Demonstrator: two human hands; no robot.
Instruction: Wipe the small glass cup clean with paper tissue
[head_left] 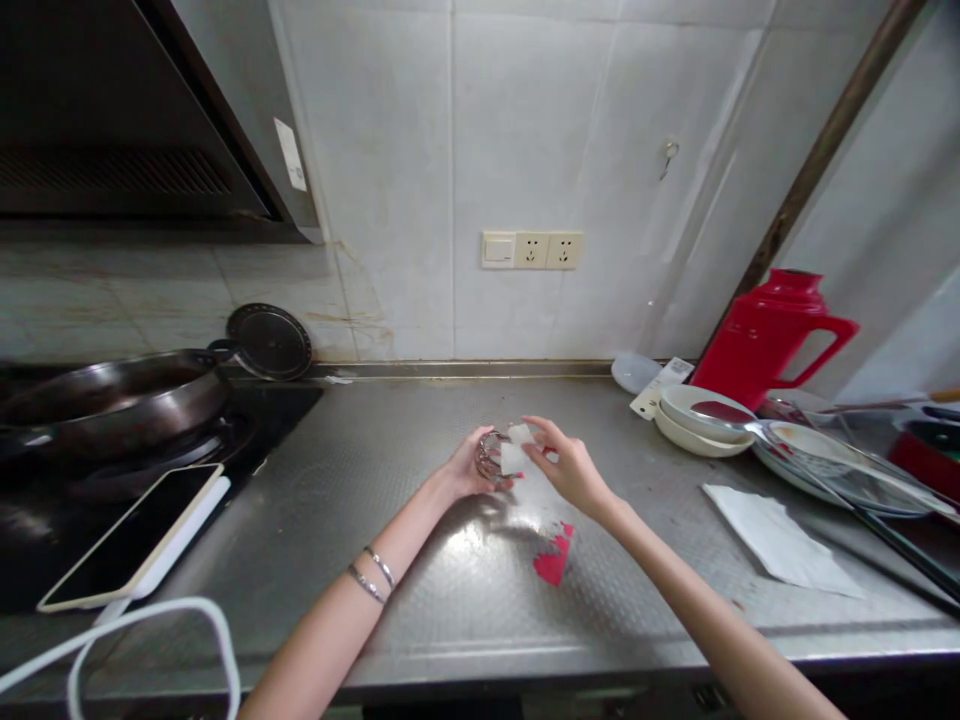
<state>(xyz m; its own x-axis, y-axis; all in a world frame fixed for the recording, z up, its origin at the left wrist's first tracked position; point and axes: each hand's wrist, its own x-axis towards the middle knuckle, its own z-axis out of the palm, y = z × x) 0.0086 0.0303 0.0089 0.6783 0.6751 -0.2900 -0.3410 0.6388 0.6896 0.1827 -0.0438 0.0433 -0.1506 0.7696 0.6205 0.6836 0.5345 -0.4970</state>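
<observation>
While the left hand (469, 468) curls its fingers around a small clear glass cup (491, 455) held just above the scuffed stainless steel counter (420, 560), the right hand (571, 468) pinches a small white folded tissue (516, 450) between thumb and fingertips, pressing it against the cup's rim. Cup and tissue sit between the two hands, touching both. Below them a torn red and clear plastic wrapper (553, 555) lies on the counter. A white paper napkin (776, 540) lies to the right, near stacked white bowls (694, 418) and a red plastic thermos jug (772, 335). No writing is readable anywhere.
</observation>
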